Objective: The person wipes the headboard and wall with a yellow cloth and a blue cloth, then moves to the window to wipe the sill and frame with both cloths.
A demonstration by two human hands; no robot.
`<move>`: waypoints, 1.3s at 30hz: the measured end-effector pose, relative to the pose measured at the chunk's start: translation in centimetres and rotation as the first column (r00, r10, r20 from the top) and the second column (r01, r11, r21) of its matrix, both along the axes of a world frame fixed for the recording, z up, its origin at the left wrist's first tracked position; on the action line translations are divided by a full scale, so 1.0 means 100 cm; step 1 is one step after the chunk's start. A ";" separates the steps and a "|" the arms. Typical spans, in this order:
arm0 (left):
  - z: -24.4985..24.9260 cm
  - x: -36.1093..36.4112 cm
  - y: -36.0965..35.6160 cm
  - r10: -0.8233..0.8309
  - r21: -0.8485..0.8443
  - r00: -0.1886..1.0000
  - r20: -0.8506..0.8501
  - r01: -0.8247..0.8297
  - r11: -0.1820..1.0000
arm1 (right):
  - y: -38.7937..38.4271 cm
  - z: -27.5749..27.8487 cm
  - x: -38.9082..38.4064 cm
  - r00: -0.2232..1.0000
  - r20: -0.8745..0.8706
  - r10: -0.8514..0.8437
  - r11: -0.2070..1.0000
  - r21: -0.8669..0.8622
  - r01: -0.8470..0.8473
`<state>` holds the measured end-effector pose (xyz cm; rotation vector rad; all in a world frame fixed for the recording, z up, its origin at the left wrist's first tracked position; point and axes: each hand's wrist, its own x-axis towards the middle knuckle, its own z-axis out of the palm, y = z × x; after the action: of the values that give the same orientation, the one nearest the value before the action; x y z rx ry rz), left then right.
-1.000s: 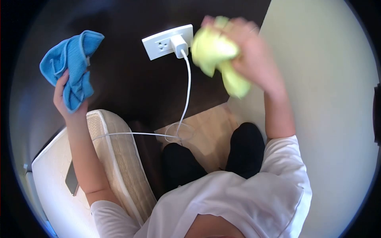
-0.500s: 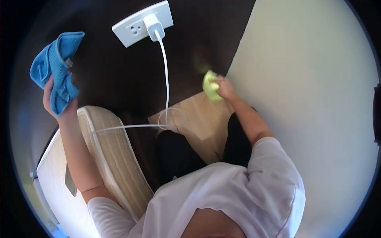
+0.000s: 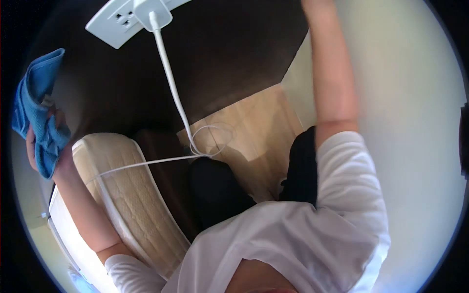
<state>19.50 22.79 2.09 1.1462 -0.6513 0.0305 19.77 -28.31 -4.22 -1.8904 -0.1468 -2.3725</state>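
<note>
My left hand is closed around a bunched blue cloth, held up in front of the dark panel at the far left. The cloth's folds hide part of the fingers. My right arm stretches up along the pale wall. Only the base of my right hand shows at the top edge. Its fingers, and anything in them, are outside the view.
A white outlet plate on the dark panel holds a plugged-in charger. Its white cable hangs down, loops near the floor and runs over the mattress. The pale wall stands close on the right.
My right hand has swung from low near the corner up to the top edge, and the yellow cloth in it has left view. My left hand with the blue cloth sits further left and lower.
</note>
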 end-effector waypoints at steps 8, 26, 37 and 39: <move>-0.022 0.017 0.002 0.094 0.061 0.995 0.035 -0.096 0.993 | 0.096 -0.430 0.066 0.914 -0.332 0.231 0.396 0.891 0.223; -0.030 -0.014 -0.022 0.164 -0.011 0.986 0.015 -0.164 0.986 | 0.183 -0.321 -0.028 0.298 -0.310 0.903 0.420 0.787 -0.452; 0.006 -0.074 -0.083 0.201 -0.071 0.967 -0.156 -0.214 0.974 | 0.113 -0.198 -0.032 0.760 -0.327 0.562 0.724 0.639 -0.261; 0.005 -0.089 -0.093 0.196 -0.086 0.949 -0.247 -0.223 0.971 | 0.108 -0.284 -0.086 0.309 -0.903 0.299 0.945 0.236 -0.226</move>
<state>10.62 13.54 2.58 1.0854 -0.3092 0.1084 11.15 -17.49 -32.60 -2.5876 -0.2356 -0.7552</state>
